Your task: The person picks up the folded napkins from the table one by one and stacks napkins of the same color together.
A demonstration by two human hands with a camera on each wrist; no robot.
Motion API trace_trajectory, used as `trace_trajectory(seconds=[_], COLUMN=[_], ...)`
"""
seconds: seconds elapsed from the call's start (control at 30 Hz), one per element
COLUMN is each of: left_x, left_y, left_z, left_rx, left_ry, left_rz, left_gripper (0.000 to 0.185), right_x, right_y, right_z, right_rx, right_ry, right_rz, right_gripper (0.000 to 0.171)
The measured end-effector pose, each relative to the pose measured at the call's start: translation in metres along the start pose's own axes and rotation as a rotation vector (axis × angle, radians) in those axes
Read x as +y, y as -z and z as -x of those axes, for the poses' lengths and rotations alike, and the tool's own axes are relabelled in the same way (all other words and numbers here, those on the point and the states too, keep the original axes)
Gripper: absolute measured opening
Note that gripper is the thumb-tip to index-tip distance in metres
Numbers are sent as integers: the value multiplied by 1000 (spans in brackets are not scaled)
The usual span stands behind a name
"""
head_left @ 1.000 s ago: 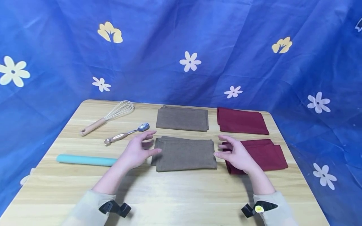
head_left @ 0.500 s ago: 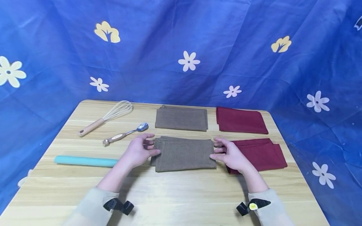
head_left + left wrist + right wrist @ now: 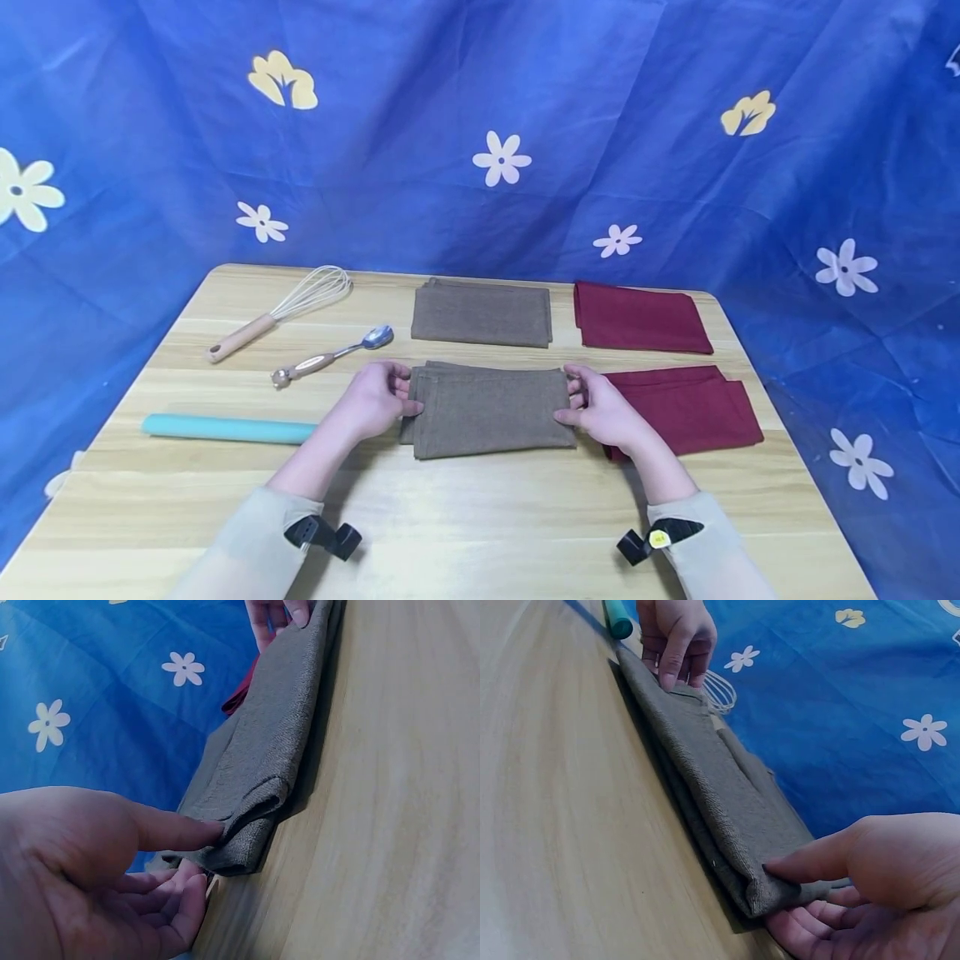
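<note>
Your left hand (image 3: 377,400) and right hand (image 3: 600,408) each pinch a short end of the folded brown cloth (image 3: 487,408) — thumb on top, fingers beneath — which lies on the table (image 3: 465,517) between them, long axis running left to right.

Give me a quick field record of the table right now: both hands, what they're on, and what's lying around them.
left hand: pinches left end of near brown cloth
right hand: pinches its right end
near brown cloth: folded, flat on wooden table
far row: second brown cloth, red cloth
right of hands: crumpled red cloth
left side: whisk, spoon, teal roll
</note>
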State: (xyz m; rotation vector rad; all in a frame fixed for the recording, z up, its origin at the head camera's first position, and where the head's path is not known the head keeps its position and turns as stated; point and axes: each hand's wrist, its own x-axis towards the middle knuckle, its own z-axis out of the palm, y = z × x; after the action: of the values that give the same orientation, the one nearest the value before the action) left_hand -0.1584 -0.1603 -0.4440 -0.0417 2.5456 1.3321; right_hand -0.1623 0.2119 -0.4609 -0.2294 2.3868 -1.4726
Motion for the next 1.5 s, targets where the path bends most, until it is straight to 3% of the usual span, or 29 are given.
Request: trace_trajectory(seconds=[0.2, 0.53, 0.7, 0.87, 1.1, 1.5], left_x=[1, 0, -2, 0, 1, 1], left_y=[-1, -3, -6, -6, -6, -8], left_z=[-1, 2, 1, 1, 3, 6], left_rx=[-22, -16, -13, -9, -16, -3], left_ry=[-2, -49, -79, -78, -52, -112], left_rz=[7, -16, -22, 5, 50, 87], left_gripper=[45, 31, 24, 31, 50, 26], right_x=[1, 4, 2, 0, 4, -1], right_y=[-3, -5, -4, -3, -2, 0], right_z=[-2, -2, 1, 1, -1, 3], right_rx=[16, 40, 40, 32, 35, 47], right_ry=[-21, 37, -8, -58, -55, -55], right_rz=[4, -27, -58, -137, -162, -187], right_gripper=[86, 69, 64, 65, 62, 58])
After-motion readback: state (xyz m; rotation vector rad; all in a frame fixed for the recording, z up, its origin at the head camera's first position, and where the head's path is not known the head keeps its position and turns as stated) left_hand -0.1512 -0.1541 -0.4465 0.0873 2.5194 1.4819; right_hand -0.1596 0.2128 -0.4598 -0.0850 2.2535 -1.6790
